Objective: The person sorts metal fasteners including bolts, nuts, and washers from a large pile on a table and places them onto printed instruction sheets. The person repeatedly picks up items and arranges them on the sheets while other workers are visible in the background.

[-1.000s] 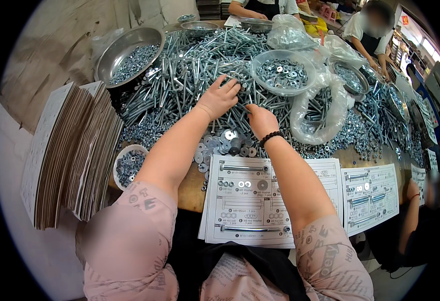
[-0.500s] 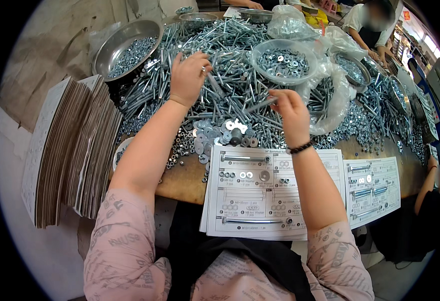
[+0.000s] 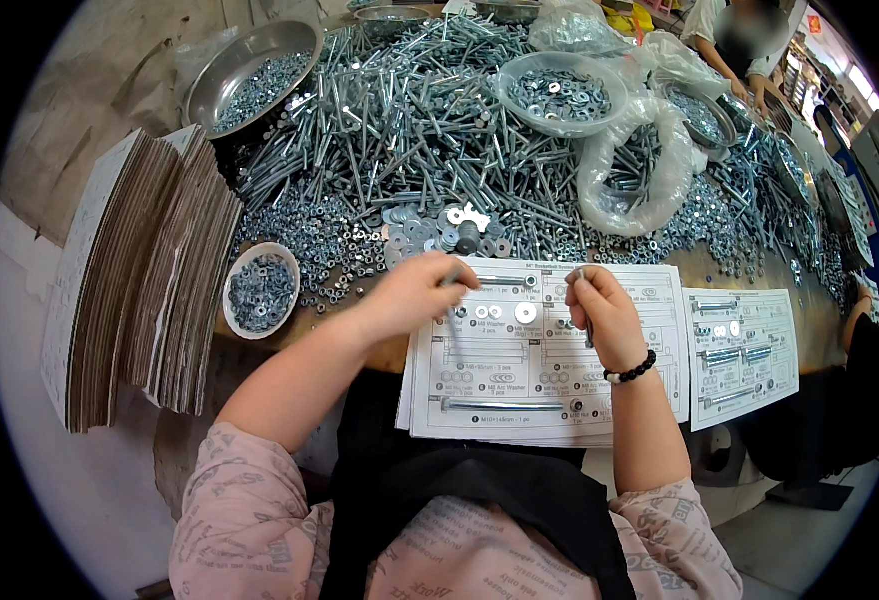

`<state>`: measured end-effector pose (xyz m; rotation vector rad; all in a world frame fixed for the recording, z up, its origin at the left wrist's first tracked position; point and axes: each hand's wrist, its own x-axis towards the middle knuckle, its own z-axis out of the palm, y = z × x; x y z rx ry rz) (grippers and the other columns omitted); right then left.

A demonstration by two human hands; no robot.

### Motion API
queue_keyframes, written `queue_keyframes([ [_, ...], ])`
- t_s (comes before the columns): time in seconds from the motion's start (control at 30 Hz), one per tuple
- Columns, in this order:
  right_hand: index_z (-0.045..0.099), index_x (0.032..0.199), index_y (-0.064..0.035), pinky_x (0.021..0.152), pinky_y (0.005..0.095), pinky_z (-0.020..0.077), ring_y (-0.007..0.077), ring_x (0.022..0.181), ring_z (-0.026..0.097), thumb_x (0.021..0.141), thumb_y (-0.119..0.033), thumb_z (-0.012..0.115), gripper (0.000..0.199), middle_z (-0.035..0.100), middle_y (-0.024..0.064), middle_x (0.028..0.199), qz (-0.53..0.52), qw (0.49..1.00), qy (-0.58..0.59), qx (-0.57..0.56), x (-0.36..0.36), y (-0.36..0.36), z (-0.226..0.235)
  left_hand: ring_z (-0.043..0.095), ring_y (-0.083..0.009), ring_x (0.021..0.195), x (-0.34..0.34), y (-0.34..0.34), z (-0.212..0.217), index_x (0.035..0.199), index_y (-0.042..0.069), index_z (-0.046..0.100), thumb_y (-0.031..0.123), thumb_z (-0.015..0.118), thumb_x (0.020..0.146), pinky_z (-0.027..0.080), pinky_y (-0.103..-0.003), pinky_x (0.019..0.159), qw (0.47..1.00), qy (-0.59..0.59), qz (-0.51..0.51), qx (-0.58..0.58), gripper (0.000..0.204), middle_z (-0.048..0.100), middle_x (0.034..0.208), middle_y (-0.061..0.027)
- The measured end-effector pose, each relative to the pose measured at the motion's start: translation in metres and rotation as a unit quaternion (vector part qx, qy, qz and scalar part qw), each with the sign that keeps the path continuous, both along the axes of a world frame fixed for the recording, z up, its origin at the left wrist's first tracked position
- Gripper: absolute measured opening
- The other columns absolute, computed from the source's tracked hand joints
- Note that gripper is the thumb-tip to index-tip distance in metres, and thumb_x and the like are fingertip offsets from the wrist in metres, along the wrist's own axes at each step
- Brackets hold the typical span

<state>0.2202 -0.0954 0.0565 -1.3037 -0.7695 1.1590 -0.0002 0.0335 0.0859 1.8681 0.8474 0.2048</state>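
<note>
My left hand (image 3: 414,293) is over the upper left of a printed sheet (image 3: 504,425), its fingers closed on a grey metal bolt (image 3: 451,275) that is partly hidden. On the sheet's right side, my right hand (image 3: 609,318) pinches another bolt (image 3: 589,332), which hangs steeply downward from the fingers. Pictures of bolts, nuts and washers fill the sheet, the top one of a stack. Beyond my hands spreads a large heap of loose bolts (image 3: 399,130). Flat washers (image 3: 409,235) and a dark stack of washers (image 3: 468,237) lie at its near edge.
Left of me stand tall stacks of cardboard-brown sheets (image 3: 149,270). A white bowl of small parts (image 3: 261,290) sits by the nuts (image 3: 329,240). Farther off are a steel bowl (image 3: 299,45), a clear washer bowl (image 3: 559,125) and plastic bags (image 3: 649,210). Another person (image 3: 729,45) works at the far right.
Both hands have drawn back from the bolt heap toward me, each with a bolt, and are now over the printed sheet. The view has shifted, showing the white bowl fully.
</note>
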Motion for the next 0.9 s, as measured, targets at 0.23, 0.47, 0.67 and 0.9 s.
queue_keyframes([
  [0.23,0.054,0.1,0.0004,0.055,0.0187,0.0374,0.0045,0.061,0.044,0.089,-0.01,0.05,0.016,0.053,0.0005,0.077,0.005,0.999,-0.048,0.02,-0.006,-0.009,-0.002,0.055,-0.0192,0.096,0.021,-0.047,-0.052,0.089,0.004,0.062,-0.001,0.057,0.076,0.046,-0.03,0.083,0.987,-0.115,-0.077,0.085,0.015,0.056,0.1,-0.0064],
  [0.47,0.056,0.105,-0.001,0.06,0.0282,0.0468,0.0175,0.067,0.057,0.084,-0.01,0.055,0.023,0.061,0.011,0.083,0.067,0.954,-0.292,-0.004,-0.026,-0.012,-0.016,0.053,-0.0271,0.1,0.006,-0.065,-0.074,0.095,0.007,0.06,0.009,0.06,0.074,0.044,-0.037,0.085,0.958,0.022,-0.185,0.219,0.021,0.056,0.103,-0.0082],
  [0.67,0.057,0.1,-0.0049,0.068,0.0368,0.0469,0.0299,0.079,0.056,0.078,-0.003,0.054,0.023,0.056,0.0124,0.087,0.087,0.851,-0.511,0.088,-0.056,-0.016,-0.041,0.054,-0.0226,0.096,-0.021,-0.053,-0.068,0.09,0.012,0.063,0.023,0.068,0.068,0.04,-0.038,0.082,0.883,0.016,-0.224,0.413,0.025,0.058,0.102,-0.0005],
  [0.9,0.058,0.091,-0.0083,0.063,0.0355,0.0447,0.0255,0.073,0.054,0.077,-0.013,0.057,0.015,0.053,0.0077,0.079,0.106,0.736,-0.651,0.154,-0.064,-0.017,-0.046,0.055,-0.0208,0.086,-0.038,-0.05,-0.068,0.09,0.013,0.06,0.022,0.069,0.068,0.038,-0.035,0.075,0.929,0.056,-0.119,0.347,0.026,0.058,0.09,-0.0016],
])
